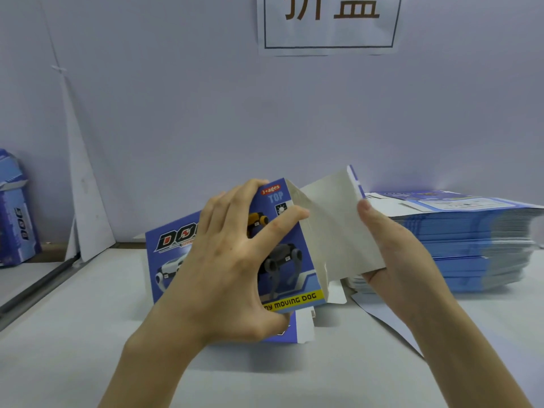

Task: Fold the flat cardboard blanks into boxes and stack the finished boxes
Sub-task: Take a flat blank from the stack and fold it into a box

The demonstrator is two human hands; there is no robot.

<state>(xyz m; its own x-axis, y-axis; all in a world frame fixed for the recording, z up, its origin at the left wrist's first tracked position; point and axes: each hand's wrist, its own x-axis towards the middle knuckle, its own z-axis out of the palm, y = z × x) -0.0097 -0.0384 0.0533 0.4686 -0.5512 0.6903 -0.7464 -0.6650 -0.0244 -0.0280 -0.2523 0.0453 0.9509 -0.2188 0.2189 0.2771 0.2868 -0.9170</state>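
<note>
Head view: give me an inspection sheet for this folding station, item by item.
Surface: pale grey table, no spills visible.
Job's things: partly folded box held up at centre, with its blue printed panel toward the camera and its grey inner side opened to the right; stack of flat blanks at right; upright box at far left, on a separate surface.
Clutter: white card leaning against the wall at left.
Hands: left hand grips the printed panel; right hand pinches the grey panel.
Cables: nothing seen.
Surroundings: pale wall with a paper sign at top.
</note>
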